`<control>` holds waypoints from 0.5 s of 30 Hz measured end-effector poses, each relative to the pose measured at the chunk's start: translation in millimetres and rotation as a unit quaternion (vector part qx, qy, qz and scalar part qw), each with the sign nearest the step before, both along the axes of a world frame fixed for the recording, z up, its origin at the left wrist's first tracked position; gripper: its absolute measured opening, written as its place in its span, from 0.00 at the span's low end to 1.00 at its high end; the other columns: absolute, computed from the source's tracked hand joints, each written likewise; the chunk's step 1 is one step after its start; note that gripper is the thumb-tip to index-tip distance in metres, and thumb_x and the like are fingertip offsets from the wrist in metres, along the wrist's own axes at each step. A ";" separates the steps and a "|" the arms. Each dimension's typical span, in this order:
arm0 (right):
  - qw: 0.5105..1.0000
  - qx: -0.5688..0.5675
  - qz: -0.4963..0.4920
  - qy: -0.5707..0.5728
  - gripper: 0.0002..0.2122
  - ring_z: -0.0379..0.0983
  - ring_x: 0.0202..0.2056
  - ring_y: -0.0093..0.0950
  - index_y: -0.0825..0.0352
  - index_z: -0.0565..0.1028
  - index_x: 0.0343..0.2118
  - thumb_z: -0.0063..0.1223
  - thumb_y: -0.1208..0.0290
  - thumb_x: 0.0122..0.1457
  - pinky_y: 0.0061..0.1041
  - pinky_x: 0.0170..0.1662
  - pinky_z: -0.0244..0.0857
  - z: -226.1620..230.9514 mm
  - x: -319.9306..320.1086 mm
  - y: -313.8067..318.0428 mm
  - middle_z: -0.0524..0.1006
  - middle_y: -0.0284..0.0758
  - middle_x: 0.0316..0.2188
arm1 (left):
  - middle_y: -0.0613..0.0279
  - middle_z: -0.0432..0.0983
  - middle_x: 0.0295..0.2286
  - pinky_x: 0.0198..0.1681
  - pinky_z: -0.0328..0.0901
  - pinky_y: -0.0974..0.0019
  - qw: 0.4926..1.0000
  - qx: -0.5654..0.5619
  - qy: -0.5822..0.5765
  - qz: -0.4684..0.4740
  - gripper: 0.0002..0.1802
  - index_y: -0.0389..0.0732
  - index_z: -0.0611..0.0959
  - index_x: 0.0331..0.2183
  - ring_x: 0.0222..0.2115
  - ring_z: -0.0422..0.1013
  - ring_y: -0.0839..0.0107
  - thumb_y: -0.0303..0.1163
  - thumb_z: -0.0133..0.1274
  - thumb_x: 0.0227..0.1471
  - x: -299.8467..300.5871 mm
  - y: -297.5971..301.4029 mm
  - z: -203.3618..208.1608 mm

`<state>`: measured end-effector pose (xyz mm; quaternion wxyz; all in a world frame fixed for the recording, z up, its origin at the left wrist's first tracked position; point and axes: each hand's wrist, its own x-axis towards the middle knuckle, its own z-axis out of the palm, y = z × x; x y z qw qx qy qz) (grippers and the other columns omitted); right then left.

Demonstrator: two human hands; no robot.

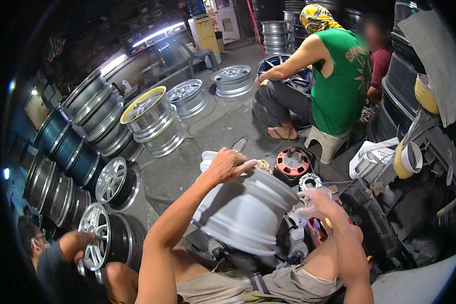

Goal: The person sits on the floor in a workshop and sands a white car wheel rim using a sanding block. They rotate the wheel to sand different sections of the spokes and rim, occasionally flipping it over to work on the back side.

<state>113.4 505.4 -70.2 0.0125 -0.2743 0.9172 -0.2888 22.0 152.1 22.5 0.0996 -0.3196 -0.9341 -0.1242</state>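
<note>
A silver-grey wheel rim (251,210) stands tilted between my knees, its barrel side toward me. My left hand (231,166) grips its upper edge, with the thumb stretched out to the right. At the rim's right edge is my right hand (316,203), its fingers apart and slightly curled; whether the fingertips touch the metal I cannot tell. The rim's far face is hidden. Past it, on the floor, lies a red and black round cable reel (292,163).
Stacked wheel rims (99,114) line the left, with a yellow-lipped rim (149,114) nearer. A person in green (339,86) sits ahead on a stool (329,142), handling a rim. Another person (71,248) works at lower left. A white jug (372,161) stands right.
</note>
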 end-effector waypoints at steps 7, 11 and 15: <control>0.987 -0.085 0.110 -0.078 0.17 0.77 0.33 0.40 0.68 0.79 0.42 0.63 0.61 0.55 0.36 0.37 0.70 30.6 10.6 -85.4 0.78 0.43 0.29 | 0.50 0.76 0.28 0.44 0.63 0.54 0.988 0.047 0.041 0.142 0.35 0.36 0.84 0.19 0.36 0.70 0.54 0.63 0.54 0.52 35.8 -87.9 15.6; 0.969 -0.160 0.178 -0.067 0.11 0.75 0.29 0.41 0.70 0.79 0.37 0.59 0.65 0.59 0.35 0.33 0.68 40.5 3.0 -136.9 0.78 0.43 0.27 | 0.32 0.67 0.52 0.59 0.59 0.50 0.943 0.157 0.047 0.289 0.27 0.34 0.84 0.30 0.56 0.62 0.42 0.53 0.62 0.46 56.6 -119.7 -3.9; 0.957 -0.179 0.223 -0.044 0.11 0.74 0.28 0.42 0.71 0.79 0.35 0.58 0.66 0.60 0.34 0.33 0.67 51.2 4.6 -181.3 0.77 0.43 0.27 | 0.25 0.50 0.61 0.68 0.45 0.50 0.902 0.265 -0.037 0.339 0.53 0.23 0.56 0.61 0.65 0.46 0.35 0.43 0.61 0.43 92.9 -111.8 -10.4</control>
